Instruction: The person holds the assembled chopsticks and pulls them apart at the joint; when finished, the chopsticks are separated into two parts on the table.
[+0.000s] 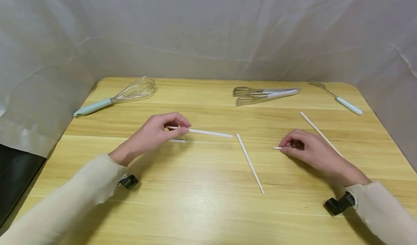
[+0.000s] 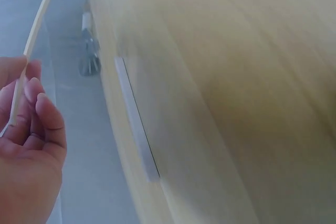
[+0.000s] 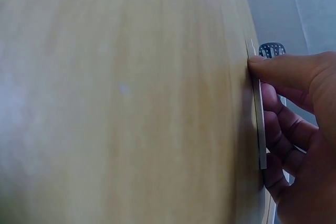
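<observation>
My left hand (image 1: 156,131) pinches a thin pale stick (image 1: 211,132) between thumb and fingers, above the table. The stick points right, and in the left wrist view its far end stands up past the fingertips. Below that hand, a second stick (image 2: 137,124) lies on the wood, mostly hidden by the hand in the head view. My right hand (image 1: 306,149) pinches another thin stick (image 3: 259,114) low at the tabletop; only its short tip shows in the head view. Between the hands lies a slanted stick (image 1: 250,163). One more stick (image 1: 319,132) runs behind the right hand.
A whisk (image 1: 114,98) with a pale green handle lies at the back left of the wooden table (image 1: 202,208). Slotted tongs (image 1: 265,94) lie at the back centre-right, and a light-handled utensil (image 1: 338,98) at the back right. Grey sheeting (image 1: 208,28) rises behind the table.
</observation>
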`<state>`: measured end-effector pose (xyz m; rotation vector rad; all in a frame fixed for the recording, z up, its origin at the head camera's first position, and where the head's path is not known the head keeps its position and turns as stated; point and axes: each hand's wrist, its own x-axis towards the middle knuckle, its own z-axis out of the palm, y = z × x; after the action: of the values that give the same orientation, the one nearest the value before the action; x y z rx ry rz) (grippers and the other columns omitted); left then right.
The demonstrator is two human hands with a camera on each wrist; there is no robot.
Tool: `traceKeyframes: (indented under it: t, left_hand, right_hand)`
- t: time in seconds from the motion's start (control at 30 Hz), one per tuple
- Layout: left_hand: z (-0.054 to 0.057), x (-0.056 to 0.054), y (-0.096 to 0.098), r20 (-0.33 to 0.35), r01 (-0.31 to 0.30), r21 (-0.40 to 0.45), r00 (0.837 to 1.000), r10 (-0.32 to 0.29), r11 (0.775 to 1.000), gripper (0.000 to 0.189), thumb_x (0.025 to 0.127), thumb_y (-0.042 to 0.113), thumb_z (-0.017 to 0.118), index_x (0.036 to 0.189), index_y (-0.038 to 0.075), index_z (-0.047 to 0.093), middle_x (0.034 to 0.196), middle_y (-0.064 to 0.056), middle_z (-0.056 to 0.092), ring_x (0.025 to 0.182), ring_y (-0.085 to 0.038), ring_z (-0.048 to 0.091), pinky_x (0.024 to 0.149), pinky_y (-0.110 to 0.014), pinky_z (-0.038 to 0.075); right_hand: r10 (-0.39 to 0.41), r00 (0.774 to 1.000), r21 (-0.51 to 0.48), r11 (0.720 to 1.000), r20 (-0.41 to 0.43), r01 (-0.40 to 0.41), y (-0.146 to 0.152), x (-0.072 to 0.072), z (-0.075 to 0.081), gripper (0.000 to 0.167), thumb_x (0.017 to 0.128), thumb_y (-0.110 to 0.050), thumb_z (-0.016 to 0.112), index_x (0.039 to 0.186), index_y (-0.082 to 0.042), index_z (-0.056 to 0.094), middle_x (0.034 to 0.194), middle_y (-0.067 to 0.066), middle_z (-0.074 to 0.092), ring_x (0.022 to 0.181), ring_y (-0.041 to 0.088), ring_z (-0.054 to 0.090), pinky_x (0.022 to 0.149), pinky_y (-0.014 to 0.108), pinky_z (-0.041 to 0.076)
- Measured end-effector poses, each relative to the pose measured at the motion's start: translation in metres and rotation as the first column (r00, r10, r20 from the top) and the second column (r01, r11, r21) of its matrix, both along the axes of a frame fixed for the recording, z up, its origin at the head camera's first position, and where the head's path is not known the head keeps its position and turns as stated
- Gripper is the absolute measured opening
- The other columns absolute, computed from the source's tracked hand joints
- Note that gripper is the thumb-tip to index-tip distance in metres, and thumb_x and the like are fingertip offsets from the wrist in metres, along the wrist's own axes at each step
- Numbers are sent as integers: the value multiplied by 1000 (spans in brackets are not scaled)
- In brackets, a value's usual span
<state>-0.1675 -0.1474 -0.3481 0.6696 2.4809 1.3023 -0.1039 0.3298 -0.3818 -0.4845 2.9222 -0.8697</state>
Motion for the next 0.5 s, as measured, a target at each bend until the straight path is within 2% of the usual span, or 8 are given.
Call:
traceKeyframes:
  t: [0.07,0.17,0.27,0.5]
  left_hand:
    - [1,-1,7,19,-11,30,1000,11,999,23,105,33,76,121,17,78,117,3,77,108,-19,70,95,-39,57]
    - [2,-2,16,57,-31,79,998,27,996,28,103,32,78,123,12,76,114,0,77,102,-22,70,85,-32,56]
    - [4,-4,24,90,-48,136,995,36,990,28,102,30,80,123,13,75,112,-3,75,95,-24,67,77,-28,53]
    - [9,-7,44,111,-33,251,994,5,968,25,101,24,81,123,17,74,109,-7,74,94,-24,67,78,-27,54]
  right_hand:
    - [1,1000,-1,1000,-2,-1,0,0,0,4,101,-26,81,103,-28,78,97,-9,69,86,6,57,74,20,46]
    - [7,1000,-3,1000,-15,-7,1,0,-1,5,101,-26,82,103,-28,78,97,-10,69,86,6,57,74,20,46]
    - [10,1000,-4,1000,-23,-10,1,0,-2,6,101,-26,82,103,-29,77,97,-10,69,86,5,57,74,20,46]
    - [12,1000,-12,1000,-18,-12,1,0,-1,5,101,-26,82,103,-29,77,97,-10,70,86,5,57,74,20,47]
